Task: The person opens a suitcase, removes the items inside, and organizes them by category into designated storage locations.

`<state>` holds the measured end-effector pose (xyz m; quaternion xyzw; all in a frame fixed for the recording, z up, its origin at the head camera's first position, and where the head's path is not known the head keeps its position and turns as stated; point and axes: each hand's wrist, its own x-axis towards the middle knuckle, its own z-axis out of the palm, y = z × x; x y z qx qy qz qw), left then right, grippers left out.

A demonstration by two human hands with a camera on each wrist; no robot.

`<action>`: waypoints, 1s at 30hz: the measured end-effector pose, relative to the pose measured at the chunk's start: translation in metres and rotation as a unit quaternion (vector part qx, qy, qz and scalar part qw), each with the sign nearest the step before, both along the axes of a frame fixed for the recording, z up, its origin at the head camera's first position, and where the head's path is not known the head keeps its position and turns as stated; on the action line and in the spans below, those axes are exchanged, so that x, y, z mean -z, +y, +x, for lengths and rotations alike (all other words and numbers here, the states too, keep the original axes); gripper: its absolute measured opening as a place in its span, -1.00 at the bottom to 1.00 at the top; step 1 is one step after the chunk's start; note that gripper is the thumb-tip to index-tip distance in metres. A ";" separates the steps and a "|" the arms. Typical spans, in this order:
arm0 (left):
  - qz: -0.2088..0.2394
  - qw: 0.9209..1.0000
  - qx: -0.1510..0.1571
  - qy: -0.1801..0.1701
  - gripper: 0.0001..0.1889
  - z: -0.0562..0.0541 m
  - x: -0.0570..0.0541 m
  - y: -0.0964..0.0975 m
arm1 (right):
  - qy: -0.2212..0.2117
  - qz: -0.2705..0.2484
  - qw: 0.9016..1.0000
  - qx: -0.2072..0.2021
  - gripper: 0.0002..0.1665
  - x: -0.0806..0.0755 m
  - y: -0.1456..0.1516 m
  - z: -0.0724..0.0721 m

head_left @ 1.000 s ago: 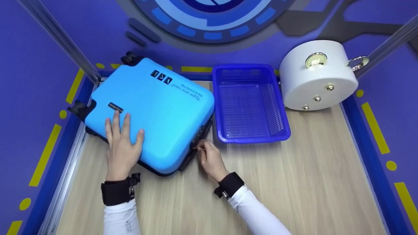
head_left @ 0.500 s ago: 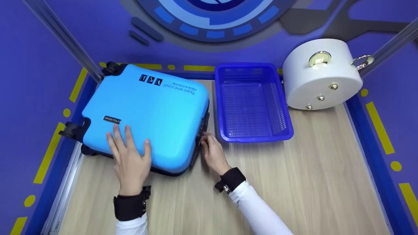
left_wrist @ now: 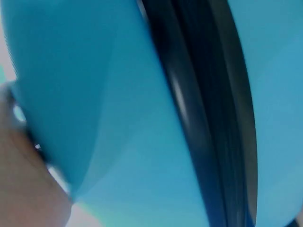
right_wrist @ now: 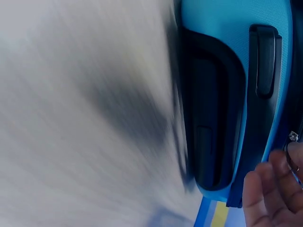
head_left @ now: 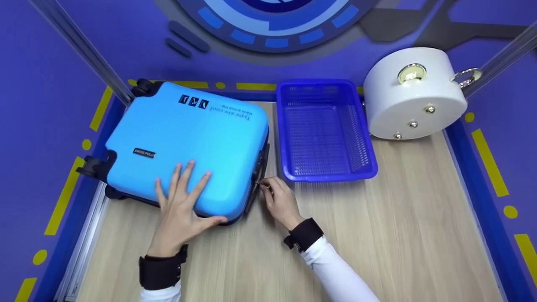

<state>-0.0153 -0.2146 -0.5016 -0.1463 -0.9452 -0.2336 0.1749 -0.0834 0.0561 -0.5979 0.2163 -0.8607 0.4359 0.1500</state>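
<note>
A light-blue hard-shell suitcase lies flat on the left of the wood-grain surface, its black wheels pointing left. My left hand rests with spread fingers on its near right part, the thumb reaching along the near corner. In the left wrist view the black zip seam runs between two blue shells. At the suitcase's right side, my right hand pinches a small metal zip pull beside the seam. The right wrist view also shows the black side handle and a recessed black panel.
Right of the suitcase stands a blue plastic basket, close to the right hand. A white round case with a ring handle and metal studs sits at the back right. Blue panels wall in the back and sides.
The suitcase has turned and shifted slightly left, then stayed put. My left hand has slid right towards the near corner, spreading its thumb. The right hand has moved a little nearer along the seam.
</note>
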 end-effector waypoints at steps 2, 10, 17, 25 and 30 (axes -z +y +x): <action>-0.001 1.000 0.003 0.026 0.14 -0.003 0.004 0.004 | -0.013 0.003 1.000 -0.002 -0.88 0.000 0.001 0.002; -0.007 0.997 -0.028 0.068 0.13 -0.009 0.014 0.011 | -0.056 0.024 0.998 -0.027 -0.84 -0.002 0.002 0.003; 0.000 0.996 -0.048 0.073 0.15 -0.014 0.016 0.026 | -0.030 0.033 0.999 -0.022 -0.86 -0.001 0.007 0.000; -0.002 0.995 -0.063 0.078 0.15 -0.020 0.015 0.039 | -0.028 0.033 0.999 -0.018 -0.92 0.001 0.011 0.006; -0.006 0.994 -0.072 0.078 0.16 -0.021 0.016 0.042 | -0.025 0.038 0.999 -0.021 -0.94 0.002 0.013 0.012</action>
